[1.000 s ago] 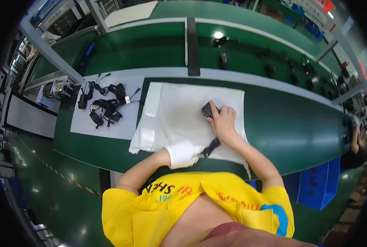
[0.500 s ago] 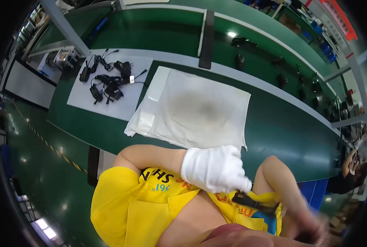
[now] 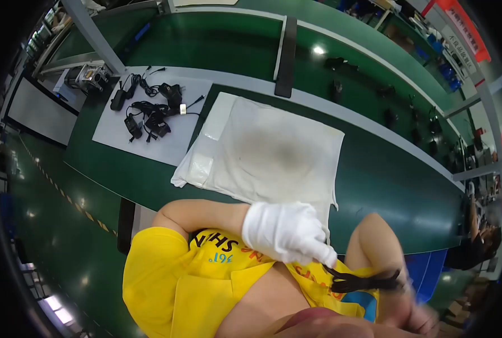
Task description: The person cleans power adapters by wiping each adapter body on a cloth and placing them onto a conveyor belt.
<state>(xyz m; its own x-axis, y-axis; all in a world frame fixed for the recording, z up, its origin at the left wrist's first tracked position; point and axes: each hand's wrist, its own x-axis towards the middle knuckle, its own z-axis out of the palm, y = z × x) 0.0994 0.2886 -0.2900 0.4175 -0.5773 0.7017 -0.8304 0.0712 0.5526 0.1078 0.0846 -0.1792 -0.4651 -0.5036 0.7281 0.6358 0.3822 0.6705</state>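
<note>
We're pinching the black cable bundle (image 3: 364,281) with our gloved left hand (image 3: 289,234), near and right of the white cloth (image 3: 262,141). Our right hand (image 3: 421,320) is showing blurred; we're not managing to tell its grip. We're judging a firm pinch best against slipping loops.

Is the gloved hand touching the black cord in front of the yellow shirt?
Touching: the head view shows the gloved left hand pinching the black cord, no gap.
</note>
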